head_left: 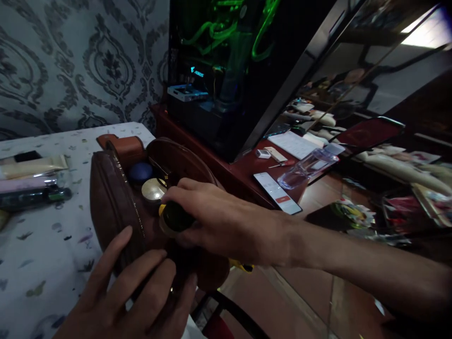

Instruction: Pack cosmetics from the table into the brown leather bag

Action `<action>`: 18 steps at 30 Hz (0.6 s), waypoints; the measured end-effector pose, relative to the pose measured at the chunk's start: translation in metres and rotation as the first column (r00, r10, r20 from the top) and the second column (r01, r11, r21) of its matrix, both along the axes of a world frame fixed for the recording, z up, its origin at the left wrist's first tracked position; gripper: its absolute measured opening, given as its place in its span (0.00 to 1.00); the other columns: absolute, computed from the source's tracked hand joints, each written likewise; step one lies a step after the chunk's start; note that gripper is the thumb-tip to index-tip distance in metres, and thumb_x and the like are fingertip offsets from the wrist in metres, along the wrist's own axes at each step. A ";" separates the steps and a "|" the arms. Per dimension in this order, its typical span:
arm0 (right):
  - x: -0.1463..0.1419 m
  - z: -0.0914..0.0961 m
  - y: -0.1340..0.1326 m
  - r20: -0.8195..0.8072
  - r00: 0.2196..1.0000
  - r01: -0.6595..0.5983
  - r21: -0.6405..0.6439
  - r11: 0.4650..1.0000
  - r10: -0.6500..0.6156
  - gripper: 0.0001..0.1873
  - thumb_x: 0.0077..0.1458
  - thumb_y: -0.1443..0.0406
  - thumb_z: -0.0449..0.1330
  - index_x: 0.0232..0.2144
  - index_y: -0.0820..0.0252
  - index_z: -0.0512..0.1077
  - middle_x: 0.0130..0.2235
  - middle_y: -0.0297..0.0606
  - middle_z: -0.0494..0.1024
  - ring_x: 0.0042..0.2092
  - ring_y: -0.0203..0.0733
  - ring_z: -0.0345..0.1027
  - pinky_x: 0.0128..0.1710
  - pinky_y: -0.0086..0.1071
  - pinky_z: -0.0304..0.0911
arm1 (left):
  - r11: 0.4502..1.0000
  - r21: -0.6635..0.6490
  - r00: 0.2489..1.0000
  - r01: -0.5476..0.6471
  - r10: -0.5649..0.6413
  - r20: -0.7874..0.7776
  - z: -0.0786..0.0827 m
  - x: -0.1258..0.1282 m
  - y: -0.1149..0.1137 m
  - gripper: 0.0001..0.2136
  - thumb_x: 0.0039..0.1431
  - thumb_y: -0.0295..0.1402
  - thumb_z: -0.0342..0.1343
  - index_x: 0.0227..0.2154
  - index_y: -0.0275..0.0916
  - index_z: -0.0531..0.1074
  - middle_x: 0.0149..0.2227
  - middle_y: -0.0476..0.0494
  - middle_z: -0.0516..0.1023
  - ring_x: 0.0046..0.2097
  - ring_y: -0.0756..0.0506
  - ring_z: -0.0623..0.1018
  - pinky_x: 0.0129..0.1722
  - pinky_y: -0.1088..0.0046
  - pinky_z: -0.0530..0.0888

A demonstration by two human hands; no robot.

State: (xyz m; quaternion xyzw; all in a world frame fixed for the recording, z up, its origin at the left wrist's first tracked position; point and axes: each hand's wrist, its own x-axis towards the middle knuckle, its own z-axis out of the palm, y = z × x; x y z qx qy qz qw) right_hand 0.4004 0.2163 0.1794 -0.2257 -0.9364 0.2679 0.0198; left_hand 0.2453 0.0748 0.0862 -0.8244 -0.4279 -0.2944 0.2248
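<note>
A brown zippered bag (109, 202) stands unzipped at the table's edge. My right hand (201, 212) reaches into its opening, fingers wrapped round a dark round-topped container (177, 216) with a bit of yellow at its side. Beside that container, inside the bag, are a pale gold round lid (154, 189) and a blue round lid (140, 172). My left hand (137, 292) lies against the near side of the bag with its fingers spread. What sits deeper in the bag is hidden by my hands and shadow.
Several tubes and bottles (33, 181) lie on the patterned white tablecloth (67, 245) at left. Behind the bag stands a computer case (219, 94) with green lights, on a red-brown desk. A phone (277, 192) and a clear plastic bottle (307, 167) lie to its right.
</note>
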 end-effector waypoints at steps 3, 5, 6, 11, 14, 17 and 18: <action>-0.003 -0.002 0.001 0.005 0.998 -0.062 -0.029 0.998 0.062 0.14 0.51 0.74 0.61 0.41 0.62 0.69 0.43 0.38 0.69 0.37 0.36 0.64 0.34 0.28 0.60 | 0.999 -0.054 0.998 -0.003 0.000 -0.058 0.003 -0.004 -0.003 0.12 0.59 0.36 0.59 0.46 0.49 0.75 0.44 0.48 0.74 0.52 0.43 0.73 0.66 0.45 0.58; -0.006 -0.005 0.003 0.001 0.994 -0.106 -0.038 0.994 0.106 0.14 0.51 0.76 0.60 0.42 0.63 0.69 0.43 0.39 0.69 0.37 0.36 0.65 0.33 0.28 0.60 | 0.997 -0.075 0.997 -0.001 -0.005 -0.078 0.007 -0.005 -0.003 0.12 0.59 0.36 0.59 0.46 0.49 0.75 0.44 0.48 0.74 0.52 0.43 0.73 0.66 0.44 0.57; -0.008 -0.007 0.004 -0.002 0.990 -0.138 -0.037 0.990 0.138 0.14 0.51 0.76 0.60 0.41 0.63 0.69 0.43 0.39 0.70 0.38 0.36 0.65 0.34 0.28 0.60 | 0.997 -0.081 0.997 0.000 -0.006 -0.081 0.008 -0.005 -0.003 0.12 0.59 0.36 0.59 0.46 0.49 0.75 0.44 0.48 0.74 0.51 0.43 0.73 0.67 0.45 0.57; -0.021 -0.022 0.005 0.074 0.948 -0.311 0.029 0.950 0.308 0.12 0.51 0.75 0.59 0.40 0.66 0.70 0.40 0.41 0.74 0.38 0.39 0.67 0.33 0.29 0.62 | 0.997 -0.058 0.998 -0.041 0.039 -0.042 0.007 0.001 -0.004 0.11 0.61 0.34 0.56 0.46 0.51 0.75 0.47 0.48 0.71 0.53 0.43 0.72 0.67 0.47 0.57; -0.030 -0.032 0.004 0.149 0.928 -0.362 0.141 0.921 0.342 0.09 0.54 0.73 0.58 0.39 0.67 0.72 0.40 0.45 0.75 0.39 0.43 0.68 0.33 0.32 0.63 | 0.996 -0.065 0.998 -0.057 0.054 -0.044 0.005 0.003 -0.005 0.12 0.61 0.35 0.56 0.47 0.50 0.74 0.48 0.48 0.71 0.55 0.42 0.71 0.68 0.47 0.56; -0.037 -0.040 0.003 0.230 0.898 -0.424 0.225 0.878 0.375 0.07 0.56 0.71 0.58 0.38 0.66 0.73 0.41 0.48 0.75 0.42 0.49 0.69 0.36 0.37 0.65 | 0.996 -0.068 0.997 -0.057 0.054 -0.048 0.005 0.004 -0.006 0.11 0.60 0.33 0.56 0.45 0.49 0.74 0.48 0.47 0.71 0.55 0.42 0.71 0.67 0.45 0.56; -0.038 -0.042 0.002 0.256 0.887 -0.445 0.241 0.863 0.386 0.06 0.56 0.70 0.58 0.36 0.66 0.74 0.41 0.48 0.75 0.43 0.50 0.68 0.37 0.38 0.66 | 0.996 -0.063 0.997 -0.057 0.054 -0.049 0.006 0.004 -0.006 0.11 0.61 0.32 0.56 0.45 0.49 0.75 0.48 0.46 0.71 0.54 0.42 0.71 0.67 0.45 0.56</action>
